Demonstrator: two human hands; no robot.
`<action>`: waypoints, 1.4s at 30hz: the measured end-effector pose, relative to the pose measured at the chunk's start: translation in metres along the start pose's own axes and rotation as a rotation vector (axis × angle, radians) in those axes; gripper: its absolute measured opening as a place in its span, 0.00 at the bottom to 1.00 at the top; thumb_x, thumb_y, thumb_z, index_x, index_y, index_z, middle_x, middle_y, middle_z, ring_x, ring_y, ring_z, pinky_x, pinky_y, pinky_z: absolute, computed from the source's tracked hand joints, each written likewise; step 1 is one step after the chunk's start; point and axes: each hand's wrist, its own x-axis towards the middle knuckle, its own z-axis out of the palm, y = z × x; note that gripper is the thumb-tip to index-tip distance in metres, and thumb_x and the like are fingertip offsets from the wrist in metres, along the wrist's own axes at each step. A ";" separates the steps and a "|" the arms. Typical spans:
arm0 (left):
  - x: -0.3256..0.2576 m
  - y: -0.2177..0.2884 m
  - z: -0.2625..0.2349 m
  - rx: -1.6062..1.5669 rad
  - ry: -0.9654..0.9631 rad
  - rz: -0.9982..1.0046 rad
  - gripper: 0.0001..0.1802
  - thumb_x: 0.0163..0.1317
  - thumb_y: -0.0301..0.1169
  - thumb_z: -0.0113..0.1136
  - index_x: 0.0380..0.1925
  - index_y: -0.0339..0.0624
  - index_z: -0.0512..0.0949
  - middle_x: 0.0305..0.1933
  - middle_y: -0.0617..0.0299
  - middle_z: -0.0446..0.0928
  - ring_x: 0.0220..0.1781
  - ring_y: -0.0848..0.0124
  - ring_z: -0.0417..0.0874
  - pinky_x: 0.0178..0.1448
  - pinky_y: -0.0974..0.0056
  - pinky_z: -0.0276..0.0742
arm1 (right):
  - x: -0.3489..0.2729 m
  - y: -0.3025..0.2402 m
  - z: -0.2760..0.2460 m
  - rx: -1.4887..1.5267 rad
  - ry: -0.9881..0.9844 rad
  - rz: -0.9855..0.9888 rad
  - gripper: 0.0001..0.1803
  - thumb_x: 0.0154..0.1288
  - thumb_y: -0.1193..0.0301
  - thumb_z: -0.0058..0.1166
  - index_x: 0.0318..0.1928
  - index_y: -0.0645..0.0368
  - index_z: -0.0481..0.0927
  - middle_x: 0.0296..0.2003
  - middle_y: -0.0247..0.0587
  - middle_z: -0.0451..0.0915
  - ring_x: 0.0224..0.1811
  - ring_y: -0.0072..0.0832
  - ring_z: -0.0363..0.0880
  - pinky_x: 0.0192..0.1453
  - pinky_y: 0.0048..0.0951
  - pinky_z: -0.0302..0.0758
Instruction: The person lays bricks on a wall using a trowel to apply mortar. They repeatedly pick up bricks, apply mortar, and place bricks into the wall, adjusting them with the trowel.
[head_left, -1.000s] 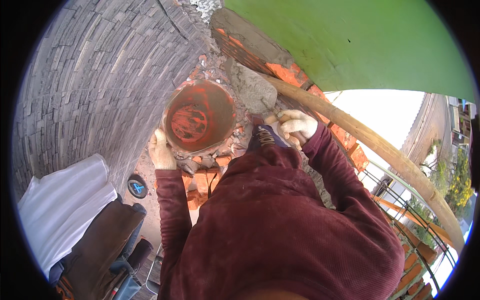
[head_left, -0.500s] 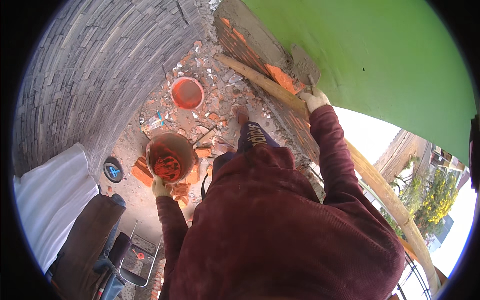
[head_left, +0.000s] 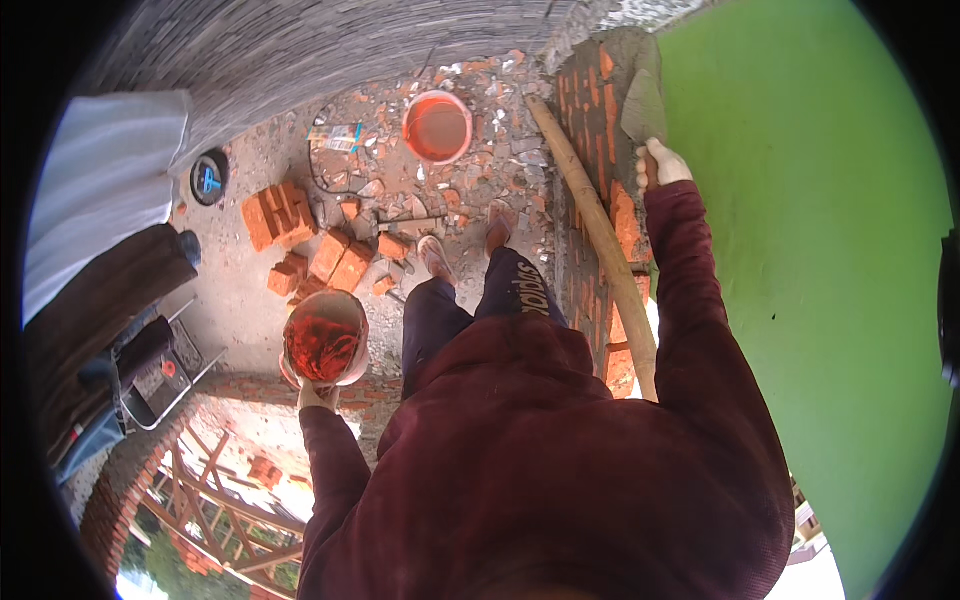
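Observation:
My left hand, gloved in a pale colour, grips the rim of a bucket out to my left. The bucket tilts toward me, and its inside is stained red-orange. My right hand, also gloved, is closed around the handle of a trowel. The grey blade lies against the mortar-smeared top of the brick wall, beside the green wall. How much of the blade touches the mortar I cannot tell.
A wooden pole leans along the brick wall, beneath my right arm. Another bucket stands on the rubble-strewn floor. Loose orange bricks lie near my feet, with a black round tub beyond. A chair-like metal frame stands at left.
The whole view has swung round, so the green wall fills more of the right side. The left-hand bucket sits lower in view, and the trowel remains at the wall's top.

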 end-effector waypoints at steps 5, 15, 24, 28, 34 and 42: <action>-0.012 -0.060 -0.054 -0.117 0.178 0.034 0.27 0.77 0.54 0.53 0.42 0.35 0.78 0.39 0.45 0.84 0.41 0.51 0.85 0.52 0.46 0.86 | -0.041 0.038 0.026 -0.172 -0.119 -0.117 0.11 0.72 0.63 0.59 0.43 0.57 0.76 0.26 0.31 0.73 0.18 0.22 0.70 0.17 0.29 0.70; 0.102 -0.179 0.016 -0.047 0.152 -0.139 0.23 0.78 0.49 0.51 0.53 0.38 0.75 0.44 0.48 0.82 0.40 0.56 0.85 0.42 0.51 0.86 | -0.110 0.195 0.186 -0.522 -0.458 0.260 0.07 0.70 0.69 0.57 0.42 0.56 0.75 0.24 0.33 0.74 0.16 0.25 0.73 0.18 0.31 0.73; 0.316 -0.128 0.212 -0.009 -0.253 -0.024 0.21 0.76 0.48 0.58 0.52 0.41 0.77 0.46 0.56 0.82 0.43 0.63 0.85 0.46 0.52 0.85 | -0.157 0.346 0.226 -0.691 -0.392 0.448 0.06 0.72 0.70 0.54 0.43 0.58 0.74 0.26 0.36 0.74 0.17 0.27 0.75 0.19 0.32 0.76; 0.362 -0.108 0.247 -0.204 -0.042 0.046 0.34 0.67 0.56 0.65 0.58 0.38 0.75 0.51 0.52 0.81 0.49 0.61 0.82 0.58 0.48 0.78 | -0.161 0.379 0.234 -0.701 -0.327 0.513 0.06 0.71 0.70 0.55 0.44 0.58 0.74 0.26 0.36 0.74 0.17 0.27 0.75 0.20 0.30 0.77; 0.504 -0.175 0.189 -0.762 0.180 -0.306 0.45 0.64 0.63 0.65 0.73 0.49 0.65 0.77 0.51 0.65 0.75 0.50 0.70 0.76 0.36 0.60 | -0.157 0.400 0.237 -0.729 -0.254 0.641 0.10 0.68 0.70 0.56 0.45 0.61 0.74 0.25 0.36 0.75 0.18 0.26 0.76 0.20 0.29 0.78; 0.521 -0.190 0.178 -0.901 0.143 -0.379 0.31 0.60 0.68 0.65 0.47 0.57 0.81 0.49 0.65 0.84 0.49 0.64 0.84 0.48 0.57 0.83 | -0.151 0.395 0.254 -0.670 -0.213 0.674 0.12 0.67 0.71 0.55 0.47 0.64 0.73 0.25 0.38 0.75 0.18 0.27 0.76 0.21 0.30 0.77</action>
